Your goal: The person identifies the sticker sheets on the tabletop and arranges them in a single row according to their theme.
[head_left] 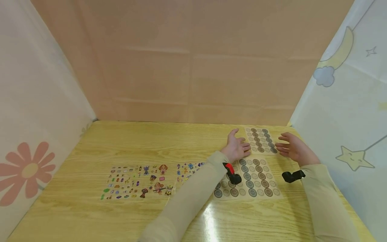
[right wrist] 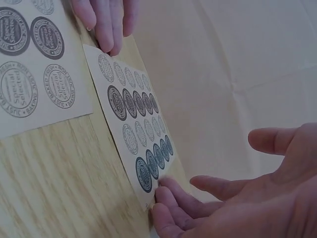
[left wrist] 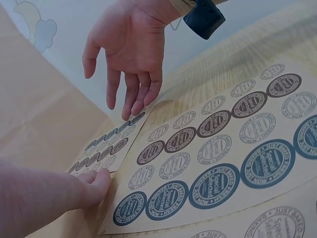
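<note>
A small sheet of round stickers [head_left: 260, 139] lies flat near the table's back edge, printed with rows of brown, dark blue and pale circles. My left hand [head_left: 237, 148] is at its left edge, palm partly turned up and fingers extended. On the opposite side, my right hand [head_left: 294, 149] has loosely bent fingers reaching to the right edge. In the right wrist view, the fingertips [right wrist: 166, 218] of that hand are right at the sheet's border. Nothing is gripped by either hand. Larger sheets of the same round stickers [head_left: 257, 178] lie nearer, partly under my left forearm in the head view.
Further left on the wooden table [head_left: 136, 141] lies a sheet of cartoon stickers [head_left: 133, 183]. Another colourful sticker sheet [head_left: 184, 173] is partly hidden by my left sleeve. A brown backdrop [head_left: 187, 67] rises behind the table, with patterned white side panels [head_left: 362, 111].
</note>
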Demonstrator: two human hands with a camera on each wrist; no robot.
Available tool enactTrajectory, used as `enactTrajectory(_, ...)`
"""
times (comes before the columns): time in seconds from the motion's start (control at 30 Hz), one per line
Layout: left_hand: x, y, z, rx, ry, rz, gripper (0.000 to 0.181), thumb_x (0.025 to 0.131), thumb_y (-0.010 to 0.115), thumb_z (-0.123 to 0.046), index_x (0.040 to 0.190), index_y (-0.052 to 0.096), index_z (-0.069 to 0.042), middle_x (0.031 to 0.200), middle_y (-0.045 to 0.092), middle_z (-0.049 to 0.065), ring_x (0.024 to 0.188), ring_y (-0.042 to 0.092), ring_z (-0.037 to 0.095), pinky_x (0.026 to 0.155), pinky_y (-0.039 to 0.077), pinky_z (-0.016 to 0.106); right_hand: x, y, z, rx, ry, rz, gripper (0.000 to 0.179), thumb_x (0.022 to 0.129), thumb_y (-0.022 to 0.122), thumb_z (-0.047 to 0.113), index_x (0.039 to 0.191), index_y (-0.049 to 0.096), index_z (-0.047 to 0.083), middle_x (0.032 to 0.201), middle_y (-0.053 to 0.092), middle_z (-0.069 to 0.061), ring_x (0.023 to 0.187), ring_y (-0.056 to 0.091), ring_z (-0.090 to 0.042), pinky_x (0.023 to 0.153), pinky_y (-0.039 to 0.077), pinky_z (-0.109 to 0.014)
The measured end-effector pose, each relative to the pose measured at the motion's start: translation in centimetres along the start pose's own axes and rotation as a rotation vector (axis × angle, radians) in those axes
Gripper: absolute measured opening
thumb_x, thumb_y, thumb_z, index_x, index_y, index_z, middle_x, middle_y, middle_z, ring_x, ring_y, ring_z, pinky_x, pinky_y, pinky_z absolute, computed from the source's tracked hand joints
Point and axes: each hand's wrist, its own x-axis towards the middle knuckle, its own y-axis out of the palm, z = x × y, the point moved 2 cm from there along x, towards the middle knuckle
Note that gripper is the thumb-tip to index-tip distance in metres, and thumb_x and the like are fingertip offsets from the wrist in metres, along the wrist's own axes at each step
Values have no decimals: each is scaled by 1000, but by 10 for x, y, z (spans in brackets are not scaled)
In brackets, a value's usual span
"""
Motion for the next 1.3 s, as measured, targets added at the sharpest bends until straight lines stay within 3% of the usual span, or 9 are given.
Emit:
enactTrajectory(0.17,-2,-4,-1,-6,14,-13,84,91,47,-53,149,25,3,145,30,33,137,25,44,111,21,53,1,2,-2,124,32,35,76,102,30,45,151,-10,4,93,60,4,96,54,-12,89,42,-31)
enactTrajectory(0.47,-4,-8,-6,-6,20,-14,84,91,47,-53,149,24,3,146,28,33,137,24,44,111,21,53,6,4,-5,182,6,-4,78,101,38,44,153,-6,6,117,43,-3,99,52,-12,89,44,-29)
enactTrajectory(0.6,-3,-11,-10,0,25,-19,83,91,47,-52,149,24,3,146,28,33,136,25,44,111,22,53,9,6,-7,292,-30,-16,47,101,44,32,142,28,14,121,36,-4,99,49,-10,84,45,-25)
enactTrajectory(0.73,-3,-14,-12,5,22,-22,83,91,45,-52,149,24,3,144,30,34,135,28,45,110,25,53,13,7,-9,416,-57,9,17,101,48,17,117,46,11,108,50,-3,90,55,-11,77,47,-24)
enactTrajectory(0.8,-4,-16,-13,3,17,-24,83,91,45,-52,149,23,4,143,32,35,133,31,46,109,26,53,15,9,-10,414,-79,58,33,101,45,11,134,41,9,101,57,-1,88,58,-11,78,49,-25)
enactTrajectory(0.87,-5,-17,-13,3,9,-24,84,90,45,-52,149,23,4,141,34,36,131,33,46,109,27,53,17,11,-11,400,-100,106,52,102,41,6,150,20,6,98,61,0,88,61,-12,80,50,-28)
enactTrajectory(0.97,-8,-19,-14,2,-1,-19,84,90,46,-52,148,24,5,136,40,35,128,39,45,107,30,52,18,17,-11,374,-133,150,67,102,34,0,151,-12,8,100,60,2,91,63,-13,83,52,-32)
enactTrajectory(1.17,-15,-19,-13,33,-6,24,79,91,46,-50,145,31,5,127,50,29,123,46,43,106,33,49,6,22,-14,336,-217,130,67,101,34,-2,151,-12,6,101,59,3,90,63,-13,79,54,-32)
enactTrajectory(1.3,-23,-16,-6,30,7,36,75,92,46,-46,143,34,7,132,45,30,125,42,45,106,33,50,-10,24,-19,262,-271,108,68,102,38,1,152,-8,5,105,55,4,90,63,-11,77,54,-30)
